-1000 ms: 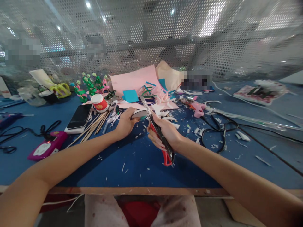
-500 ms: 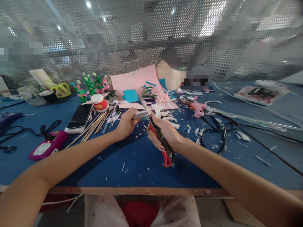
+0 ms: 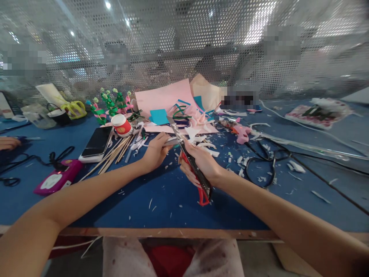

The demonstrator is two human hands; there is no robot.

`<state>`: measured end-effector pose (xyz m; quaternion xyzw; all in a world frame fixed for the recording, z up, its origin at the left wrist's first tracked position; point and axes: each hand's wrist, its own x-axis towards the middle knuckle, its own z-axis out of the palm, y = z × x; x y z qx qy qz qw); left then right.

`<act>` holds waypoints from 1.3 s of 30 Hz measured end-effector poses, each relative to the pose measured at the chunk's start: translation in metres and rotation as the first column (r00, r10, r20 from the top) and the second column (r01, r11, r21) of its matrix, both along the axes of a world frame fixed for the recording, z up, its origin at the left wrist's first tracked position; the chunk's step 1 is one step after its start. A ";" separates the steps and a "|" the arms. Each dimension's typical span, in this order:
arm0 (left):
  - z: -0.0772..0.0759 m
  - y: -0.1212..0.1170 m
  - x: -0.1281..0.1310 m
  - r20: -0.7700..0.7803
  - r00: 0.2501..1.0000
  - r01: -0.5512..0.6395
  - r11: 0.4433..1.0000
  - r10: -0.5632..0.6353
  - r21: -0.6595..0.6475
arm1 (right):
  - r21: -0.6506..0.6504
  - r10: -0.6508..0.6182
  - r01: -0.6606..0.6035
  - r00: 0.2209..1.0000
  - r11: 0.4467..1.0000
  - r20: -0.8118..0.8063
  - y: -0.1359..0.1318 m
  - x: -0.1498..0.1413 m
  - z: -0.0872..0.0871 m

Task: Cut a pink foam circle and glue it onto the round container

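Note:
My right hand is wrapped round a pair of scissors with black and red handles. Their metal blades point up and away to the left, close to the fingers of my other hand. Between the fingertips of my left hand is a thin whitish strip, probably paper, whose end meets the blades. Just beyond both hands lie white paper scraps and a blue paper square.
Left of my hands are wooden sticks, a paper cup, a phone and a purple power block. A pink glue gun with black cable lies right. Another person's hand is at the left edge.
Another person's hand has come in at the left edge. My hands stay nearly in place, with the left fingers shifted slightly right and the scissors tilted a little.

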<state>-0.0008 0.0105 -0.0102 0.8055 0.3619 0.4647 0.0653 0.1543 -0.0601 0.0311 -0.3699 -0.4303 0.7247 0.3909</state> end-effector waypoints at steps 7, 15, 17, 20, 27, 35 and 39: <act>0.004 0.000 0.001 0.226 0.974 0.062 0.952 0.008 -0.300 | -0.010 -0.053 0.053 0.997 0.999 -0.060 0.004 0.001 0.004; 0.002 0.005 0.002 0.503 0.862 0.312 0.850 -0.065 -0.424 | -0.088 -0.027 0.021 0.998 0.996 -0.059 0.002 0.002 0.013; 0.002 0.005 0.002 0.507 0.858 0.328 0.847 -0.082 -0.418 | -0.081 -0.038 0.032 0.997 0.996 -0.073 0.002 0.002 0.013; 0.002 0.006 0.002 0.501 0.860 0.323 0.859 -0.091 -0.398 | -0.090 -0.030 0.025 0.998 0.996 -0.052 0.001 0.002 0.014; -0.002 0.008 0.003 0.545 0.836 0.322 0.862 -0.066 -0.391 | -0.094 0.059 -0.061 0.998 0.994 -0.026 0.003 0.003 0.012; -0.009 0.012 -0.001 0.463 0.883 0.260 0.907 -0.084 -0.332 | -0.073 0.052 -0.054 0.998 0.996 -0.042 0.004 0.005 0.007; -0.005 0.011 -0.002 0.474 0.880 0.206 0.905 -0.006 -0.371 | -0.047 0.028 -0.031 0.998 0.998 -0.050 0.004 0.004 0.005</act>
